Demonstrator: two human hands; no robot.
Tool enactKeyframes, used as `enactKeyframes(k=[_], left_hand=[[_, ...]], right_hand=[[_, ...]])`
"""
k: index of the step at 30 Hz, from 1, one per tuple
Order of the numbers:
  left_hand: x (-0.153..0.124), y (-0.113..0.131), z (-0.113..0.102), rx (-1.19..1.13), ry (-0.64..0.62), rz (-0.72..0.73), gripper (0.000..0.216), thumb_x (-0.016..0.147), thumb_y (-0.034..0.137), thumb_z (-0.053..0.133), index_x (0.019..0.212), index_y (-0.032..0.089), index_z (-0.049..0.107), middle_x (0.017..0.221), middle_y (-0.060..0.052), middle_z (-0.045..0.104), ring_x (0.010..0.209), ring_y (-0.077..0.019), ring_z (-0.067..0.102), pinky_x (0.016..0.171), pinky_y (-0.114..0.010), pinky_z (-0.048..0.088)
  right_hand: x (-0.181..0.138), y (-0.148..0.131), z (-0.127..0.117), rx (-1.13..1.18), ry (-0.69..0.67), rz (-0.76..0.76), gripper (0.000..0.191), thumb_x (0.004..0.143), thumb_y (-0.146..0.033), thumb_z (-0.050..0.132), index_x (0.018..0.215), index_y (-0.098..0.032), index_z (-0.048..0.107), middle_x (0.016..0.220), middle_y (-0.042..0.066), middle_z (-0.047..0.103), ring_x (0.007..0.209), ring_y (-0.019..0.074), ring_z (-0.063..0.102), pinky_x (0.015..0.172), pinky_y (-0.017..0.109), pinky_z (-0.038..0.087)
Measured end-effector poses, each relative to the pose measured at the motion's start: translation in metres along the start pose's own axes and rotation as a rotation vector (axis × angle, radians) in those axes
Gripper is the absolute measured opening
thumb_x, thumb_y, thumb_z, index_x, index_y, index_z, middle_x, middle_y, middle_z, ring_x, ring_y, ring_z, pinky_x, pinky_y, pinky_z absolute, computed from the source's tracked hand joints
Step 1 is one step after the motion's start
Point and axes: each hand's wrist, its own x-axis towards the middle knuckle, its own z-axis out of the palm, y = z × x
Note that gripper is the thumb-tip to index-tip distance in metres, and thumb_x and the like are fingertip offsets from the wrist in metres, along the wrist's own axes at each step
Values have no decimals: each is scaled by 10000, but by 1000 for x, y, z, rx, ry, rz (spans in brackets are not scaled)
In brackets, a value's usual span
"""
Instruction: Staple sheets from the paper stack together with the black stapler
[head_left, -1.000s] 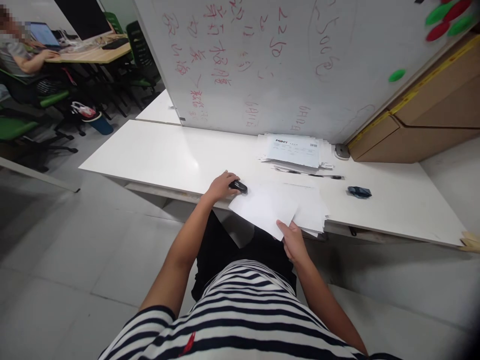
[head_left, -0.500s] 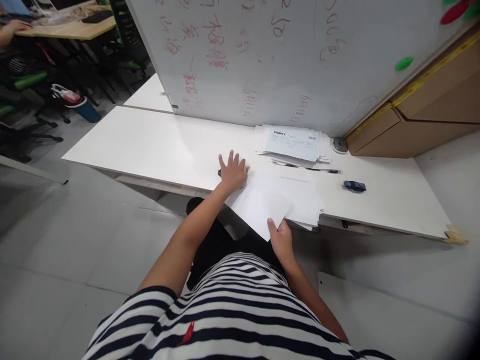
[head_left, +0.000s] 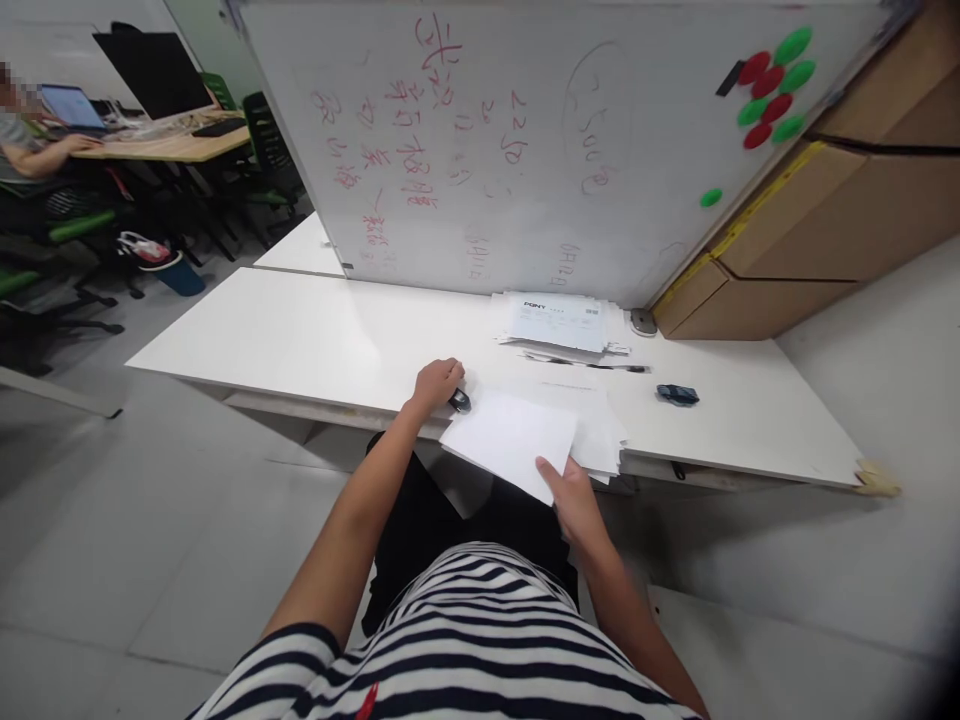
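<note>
My left hand (head_left: 436, 384) is curled round a small black stapler-like object (head_left: 459, 401) at the front of the white table (head_left: 315, 330). My right hand (head_left: 573, 497) pinches the near corner of a loose stack of white sheets (head_left: 525, 435) that overhangs the table's front edge. The top sheet is turned at an angle to those under it.
A second pile of printed papers (head_left: 559, 322) lies by the whiteboard (head_left: 525, 130), with a black pen (head_left: 600, 366) in front and a small dark object (head_left: 677, 394) to the right. Cardboard boxes (head_left: 810, 240) stand right. Another person sits at a far desk (head_left: 161, 145), left.
My left hand, spread flat on the table half a second ago, has closed round the black object again. My right hand has kept hold of the sheets' corner. The camera tilted up.
</note>
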Motion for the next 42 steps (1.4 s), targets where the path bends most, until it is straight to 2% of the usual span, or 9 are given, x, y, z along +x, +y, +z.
enactKeyframes(k=[8, 12, 14, 18, 24, 31, 34, 38, 42], left_hand=[[-3, -5, 19, 141, 242, -67, 369, 941, 330, 326, 716, 226, 600, 719, -50, 624, 799, -199, 568, 704, -303, 357], [0, -8, 25, 138, 288, -43, 361, 939, 314, 338, 679, 222, 570, 685, -49, 599, 756, -195, 551, 681, -307, 333], [0, -8, 26, 144, 295, -44, 362, 941, 309, 337, 667, 221, 557, 668, -45, 585, 735, -192, 541, 668, -308, 322], [1, -6, 26, 159, 296, -51, 370, 948, 313, 330, 659, 216, 540, 664, -42, 580, 719, -187, 527, 648, -307, 302], [2, -6, 26, 191, 275, -73, 377, 954, 309, 312, 670, 212, 541, 660, -42, 573, 716, -187, 522, 638, -303, 282], [4, -6, 24, 271, 237, -89, 363, 953, 331, 322, 705, 210, 558, 686, -49, 584, 733, -194, 528, 616, -299, 249], [4, -6, 23, 292, 230, -92, 359, 947, 329, 328, 698, 207, 555, 663, -51, 569, 709, -197, 519, 601, -302, 224], [5, -4, 22, 295, 202, -96, 375, 951, 330, 312, 695, 205, 555, 656, -53, 564, 691, -194, 513, 594, -303, 212], [6, -3, 20, 318, 186, -112, 375, 954, 341, 307, 723, 208, 572, 687, -54, 584, 710, -195, 523, 601, -303, 217]], right_hand=[[-9, -39, -79, 163, 265, -39, 493, 668, -473, 780, 1034, -153, 698, 1011, 86, 738, 956, 257, 681, 837, 365, 550], [1, -34, -97, -31, 436, -49, 472, 645, -489, 791, 902, -100, 720, 906, 95, 744, 922, 257, 676, 813, 362, 540], [5, -31, -96, -43, 471, -48, 462, 640, -500, 790, 873, -107, 726, 879, 90, 744, 892, 249, 678, 803, 363, 538], [4, -35, -86, 63, 327, -123, 473, 640, -523, 779, 931, -154, 732, 919, 79, 743, 959, 236, 664, 868, 369, 520], [16, -45, -87, -361, 249, 24, 513, 709, -567, 682, 951, -117, 718, 929, 109, 739, 890, 299, 674, 758, 385, 527], [60, -57, -76, -695, 137, -10, 430, 827, -464, 528, 1075, -140, 662, 1038, 123, 712, 952, 284, 659, 813, 380, 512], [72, -46, -61, -1088, 247, -76, 414, 832, -333, 509, 1166, -109, 609, 1296, 207, 569, 1233, 361, 493, 1003, 506, 389], [84, -36, -48, -1322, 486, -288, 727, 804, -301, 555, 1447, -92, 288, 1567, 242, 98, 1437, 420, 49, 1078, 649, 172], [128, -54, -38, -1347, 438, -541, 616, 883, -307, 450, 1455, -163, 274, 1580, 185, 111, 1452, 372, 14, 1087, 598, 212]])
